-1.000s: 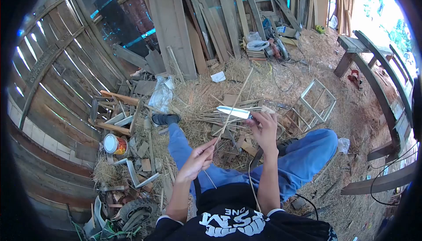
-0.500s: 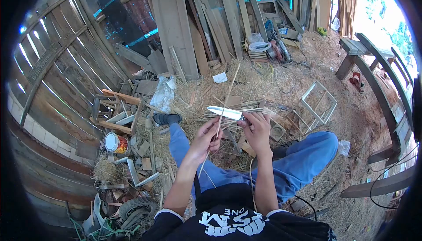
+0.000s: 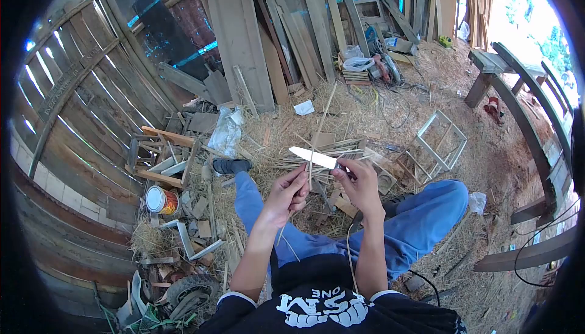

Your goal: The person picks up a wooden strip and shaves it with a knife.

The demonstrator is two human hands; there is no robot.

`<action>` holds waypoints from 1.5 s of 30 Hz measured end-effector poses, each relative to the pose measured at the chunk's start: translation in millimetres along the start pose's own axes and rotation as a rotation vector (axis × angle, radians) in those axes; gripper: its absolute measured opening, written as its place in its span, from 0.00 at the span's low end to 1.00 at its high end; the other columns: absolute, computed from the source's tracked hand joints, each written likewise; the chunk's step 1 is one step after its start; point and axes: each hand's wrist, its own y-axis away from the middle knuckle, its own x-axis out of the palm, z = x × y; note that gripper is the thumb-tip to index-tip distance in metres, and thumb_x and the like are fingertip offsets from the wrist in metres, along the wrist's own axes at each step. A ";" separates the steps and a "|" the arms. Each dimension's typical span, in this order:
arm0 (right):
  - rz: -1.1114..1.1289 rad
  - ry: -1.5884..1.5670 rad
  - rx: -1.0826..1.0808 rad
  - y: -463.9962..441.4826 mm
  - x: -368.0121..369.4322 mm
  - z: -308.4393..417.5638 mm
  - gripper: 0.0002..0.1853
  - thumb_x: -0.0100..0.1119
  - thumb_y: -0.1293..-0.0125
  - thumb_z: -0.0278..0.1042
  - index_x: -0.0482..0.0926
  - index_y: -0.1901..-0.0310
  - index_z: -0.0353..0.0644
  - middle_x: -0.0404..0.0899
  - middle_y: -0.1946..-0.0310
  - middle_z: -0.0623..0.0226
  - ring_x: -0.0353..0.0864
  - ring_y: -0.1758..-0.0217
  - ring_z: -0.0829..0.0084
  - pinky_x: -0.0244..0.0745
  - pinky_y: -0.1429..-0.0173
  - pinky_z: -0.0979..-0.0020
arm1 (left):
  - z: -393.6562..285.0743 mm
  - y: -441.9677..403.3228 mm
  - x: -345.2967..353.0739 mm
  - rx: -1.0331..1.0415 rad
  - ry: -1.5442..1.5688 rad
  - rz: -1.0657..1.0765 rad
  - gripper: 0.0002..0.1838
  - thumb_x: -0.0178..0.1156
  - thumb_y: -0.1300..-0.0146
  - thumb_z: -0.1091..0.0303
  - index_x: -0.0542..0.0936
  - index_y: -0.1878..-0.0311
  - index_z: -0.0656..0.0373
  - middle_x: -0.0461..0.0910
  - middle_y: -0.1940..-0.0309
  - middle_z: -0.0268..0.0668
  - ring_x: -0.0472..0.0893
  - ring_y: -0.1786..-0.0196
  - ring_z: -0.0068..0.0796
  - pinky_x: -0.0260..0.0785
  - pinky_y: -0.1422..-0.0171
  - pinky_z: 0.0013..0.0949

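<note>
My right hand (image 3: 358, 183) is closed around the handle of a knife (image 3: 314, 157), whose broad pale blade points left. The handle is mostly hidden by my fingers. A long thin wooden strip (image 3: 324, 115) runs up and away from me, pinched by my left hand (image 3: 286, 194) in its lower part. The blade lies across the strip, just above my left fingers. Beyond both hands, a loose pile of thin sticks (image 3: 347, 149) lies on the floor between my legs.
A pale wooden frame (image 3: 442, 141) stands to the right. Left are a paint bucket (image 3: 157, 199) and a small wooden stool-like frame (image 3: 161, 179). Long boards (image 3: 234, 42) lean on the back wall. A bench (image 3: 490, 63) is at right. Shavings cover the floor.
The knife blade has turned, showing its broad side more brightly, and has shifted slightly right and down. The strip has tilted a little to the right; my left hand still grips it.
</note>
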 end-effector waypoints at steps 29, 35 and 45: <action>-0.194 0.211 -0.183 2.2 6.4 -22.5 0.14 0.72 0.46 0.40 0.86 0.60 0.43 0.81 0.72 0.67 0.76 0.66 0.64 0.64 0.54 0.64 | 16.8 41.9 -24.9 -0.079 -0.242 -0.052 0.19 0.52 0.22 0.62 0.74 0.33 0.56 0.60 0.76 0.19 0.55 0.79 0.08 0.44 0.79 0.19; -0.181 0.214 -0.145 0.4 20.3 -13.5 0.16 0.72 0.43 0.44 0.86 0.59 0.42 0.81 0.72 0.68 0.77 0.67 0.67 0.63 0.56 0.64 | 11.4 31.2 -12.6 -0.078 -0.207 -0.053 0.18 0.48 0.20 0.58 0.74 0.37 0.58 0.65 0.75 0.24 0.57 0.82 0.09 0.47 0.80 0.17; -0.166 0.140 -0.079 0.0 29.1 -0.6 0.15 0.70 0.38 0.44 0.86 0.57 0.42 0.82 0.72 0.63 0.77 0.70 0.62 0.69 0.58 0.62 | 2.6 -4.7 -6.9 0.052 -0.082 -0.060 0.18 0.49 0.21 0.60 0.74 0.35 0.56 0.61 0.80 0.23 0.56 0.86 0.10 0.47 0.85 0.20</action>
